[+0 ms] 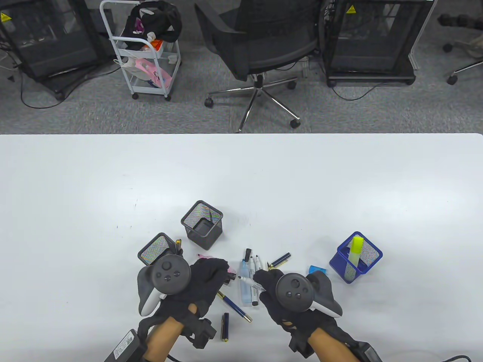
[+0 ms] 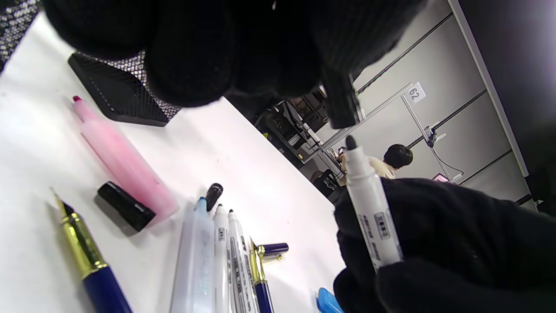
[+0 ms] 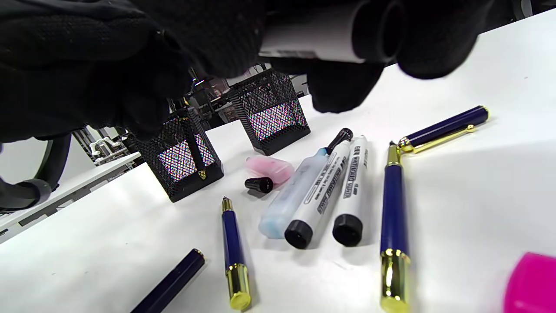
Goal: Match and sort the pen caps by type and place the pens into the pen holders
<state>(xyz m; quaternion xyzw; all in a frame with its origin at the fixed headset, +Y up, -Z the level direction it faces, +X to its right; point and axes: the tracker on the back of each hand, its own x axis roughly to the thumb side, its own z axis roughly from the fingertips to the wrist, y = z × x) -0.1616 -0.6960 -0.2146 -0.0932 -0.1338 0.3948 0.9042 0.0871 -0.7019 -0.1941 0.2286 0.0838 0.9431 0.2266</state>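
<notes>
My right hand (image 1: 264, 282) grips an uncapped white marker (image 1: 249, 281), its black tip pointing left; the left wrist view shows this marker (image 2: 372, 213) upright in the glove. My left hand (image 1: 226, 272) pinches a black cap (image 2: 341, 106) just above the marker's tip, not touching it. Between the hands lie two more white markers (image 3: 334, 191), a pale blue highlighter (image 3: 290, 200), a pink highlighter (image 2: 124, 163), a loose black cap (image 2: 126, 206) and navy-and-gold pens (image 1: 234, 306).
Two black mesh holders (image 1: 202, 224) (image 1: 155, 249) stand behind my left hand. A blue mesh holder (image 1: 355, 260) at the right holds a yellow highlighter (image 1: 356, 248). A blue cap (image 1: 316, 269) lies beside it, and a pink cap (image 3: 530, 282) near my right wrist.
</notes>
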